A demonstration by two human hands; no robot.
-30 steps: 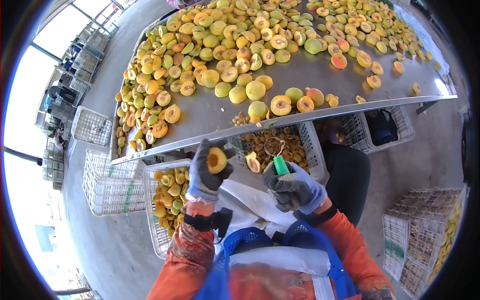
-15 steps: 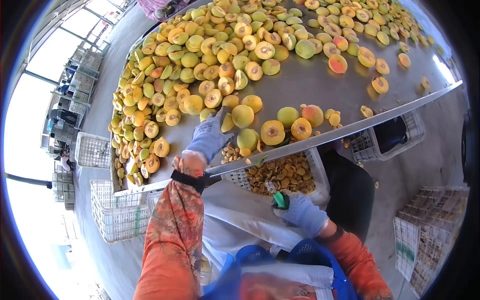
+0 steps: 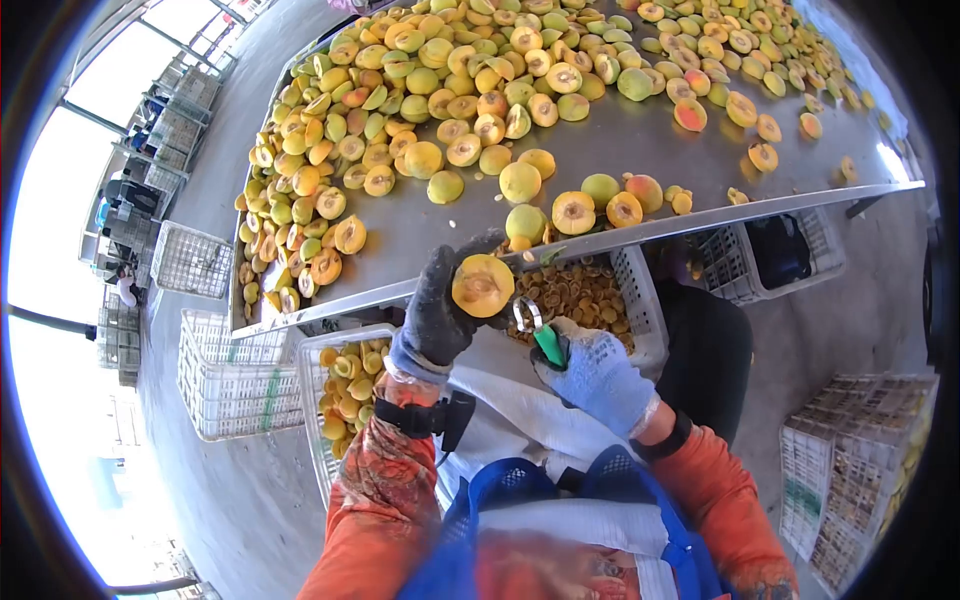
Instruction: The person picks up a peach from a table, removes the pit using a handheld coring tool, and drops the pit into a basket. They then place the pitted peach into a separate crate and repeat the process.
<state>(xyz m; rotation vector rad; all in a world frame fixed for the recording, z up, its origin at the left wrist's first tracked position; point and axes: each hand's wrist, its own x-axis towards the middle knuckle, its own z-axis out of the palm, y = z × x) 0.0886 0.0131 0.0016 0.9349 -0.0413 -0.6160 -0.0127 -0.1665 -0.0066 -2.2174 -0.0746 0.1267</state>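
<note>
In my left hand [image 3: 436, 315], gloved with a dark palm, a halved yellow peach [image 3: 483, 285] is held with its cut face and brown centre turned up. My right hand [image 3: 597, 378], in a pale blue glove, grips a pitting tool [image 3: 548, 344] with a green handle and a looped metal head. The loop is close beside the peach half's right edge. Both hands are just off the near rim of the metal table [image 3: 380, 225]. Below them, a white crate [image 3: 640, 300] contains brown pits and scraps.
Many peach halves [image 3: 430, 80] cover the table's far and left parts; several lie along its raised front edge [image 3: 700, 225]. A crate of peach halves [image 3: 312, 400] stands by my left arm. More crates stand left [image 3: 240, 375] and right [image 3: 805, 480].
My left hand has come back from the table toward me with a peach half in it. My right hand has risen, bringing the tool to the fruit. The view has shifted slightly.
</note>
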